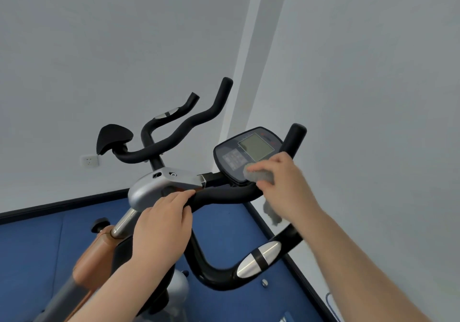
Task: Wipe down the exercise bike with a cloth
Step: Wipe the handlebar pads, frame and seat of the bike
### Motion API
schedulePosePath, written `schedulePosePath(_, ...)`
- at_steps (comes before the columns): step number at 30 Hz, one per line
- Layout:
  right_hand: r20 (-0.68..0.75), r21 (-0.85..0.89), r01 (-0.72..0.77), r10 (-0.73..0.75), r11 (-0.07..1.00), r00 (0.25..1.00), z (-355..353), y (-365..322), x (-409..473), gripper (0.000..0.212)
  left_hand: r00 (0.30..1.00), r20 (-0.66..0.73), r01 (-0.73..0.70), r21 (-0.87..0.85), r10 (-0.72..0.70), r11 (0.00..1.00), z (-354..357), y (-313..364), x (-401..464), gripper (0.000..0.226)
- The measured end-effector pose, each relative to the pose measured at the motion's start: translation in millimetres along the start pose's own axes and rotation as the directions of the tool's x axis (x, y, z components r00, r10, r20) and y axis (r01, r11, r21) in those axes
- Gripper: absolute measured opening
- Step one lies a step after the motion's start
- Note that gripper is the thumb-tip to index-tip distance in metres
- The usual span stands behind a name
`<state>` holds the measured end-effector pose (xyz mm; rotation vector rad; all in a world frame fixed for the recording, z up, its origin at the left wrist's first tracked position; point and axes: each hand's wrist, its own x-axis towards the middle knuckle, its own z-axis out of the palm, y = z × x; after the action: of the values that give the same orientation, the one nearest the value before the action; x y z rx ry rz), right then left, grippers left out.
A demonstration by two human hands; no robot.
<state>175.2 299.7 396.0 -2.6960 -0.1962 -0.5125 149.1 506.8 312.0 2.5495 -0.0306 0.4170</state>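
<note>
The exercise bike fills the middle of the view, with black foam handlebars [189, 127] and a dark console [239, 157] with a grey screen. My right hand [281, 182] holds a grey cloth [258, 175] bunched against the console's lower right edge; a loose end of the cloth hangs below the hand. My left hand [164, 224] rests on the near handlebar beside the silver stem housing [159, 185], fingers curled over the black bar.
A silver pulse sensor [258, 258] sits on the near right grip. An orange frame tube [97, 254] with a black knob runs down left. White walls meet in a corner behind the bike, with a wall socket [89, 160]. Blue floor mats lie below.
</note>
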Motion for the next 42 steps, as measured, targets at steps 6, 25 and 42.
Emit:
schedulePosePath(6, -0.161, -0.141, 0.023, -0.046, 0.99, 0.986, -17, 8, 6, 0.038, 0.999, 0.037, 0.003, -0.185, 0.004, 0.983, 0, 20, 0, 0.039)
schedulePosePath(25, -0.384, 0.138, 0.493, -0.412, 0.859, 0.826, -64, 66, 44, 0.043, 0.983, 0.184, 0.07, -0.519, 0.031, 0.852, 25, 119, 34, 0.035)
schedulePosePath(42, -0.052, 0.56, 0.549, -0.635, 0.62, 0.771, -36, 126, 43, 0.038, 0.995, 0.095, 0.072, -0.526, -0.025, 0.848, 43, 154, 36, 0.046)
